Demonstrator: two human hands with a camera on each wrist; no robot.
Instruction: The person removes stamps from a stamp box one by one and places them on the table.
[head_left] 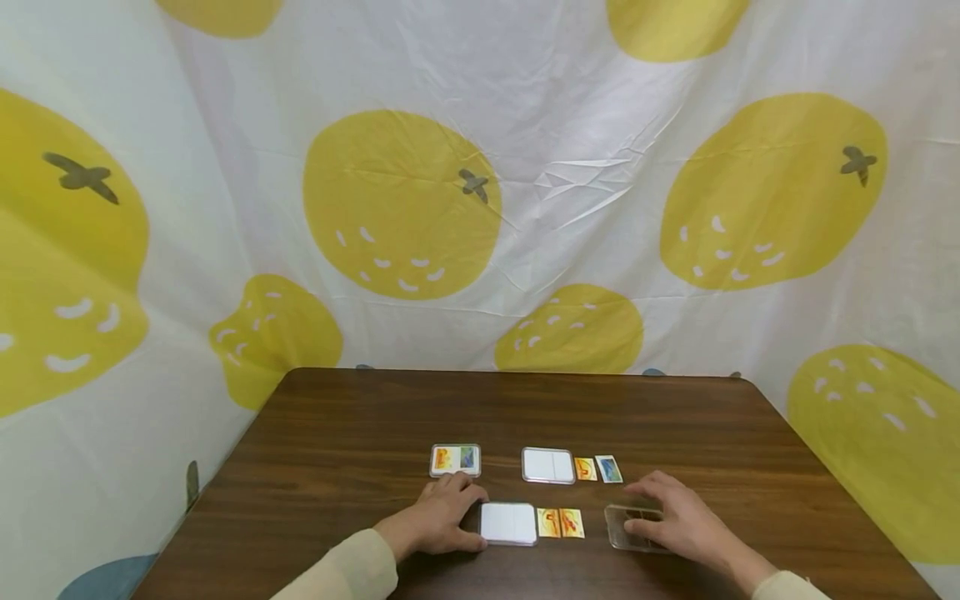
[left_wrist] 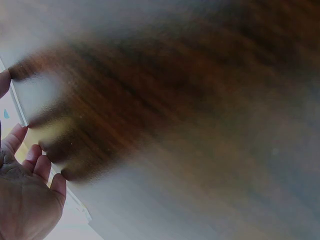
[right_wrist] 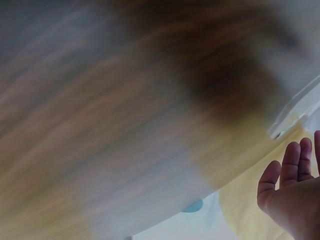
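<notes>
As seen from the head, set flat on the dark wood-grained counter (head_left: 360, 408), just right of the left hand (head_left: 444, 517): a near case (head_left: 507, 524), shallow and oblong, with rounded corners, a clear rim and a plain white face parted by a faint line. Just beside its right edge, a pair of small orange-and-yellow cards (head_left: 549, 523), lying side by side, marked with red shapes too small to make out. Farther right, partly under the right hand (head_left: 682, 521), a clear lid (head_left: 617, 528), see-through down to the brown wood, rounded at the corners and pale along its edges.

Left hand spread, with thumb and forefinger well apart, touching the near case's left end. Right hand with thumb and fingers parted over the clear lid; no telling whether pinching it or merely resting there.

Behind, in a second row: to the left, a filled case (head_left: 455, 446), showing orange and blue-green pictures side by side; to the right, a white case (head_left: 543, 465) much like the near one. Next to that, a loose orange card (head_left: 586, 469), then a slightly turned blue card (head_left: 610, 470) with a pale border. Beyond, a lemon-print curtain (head_left: 570, 100).
</notes>
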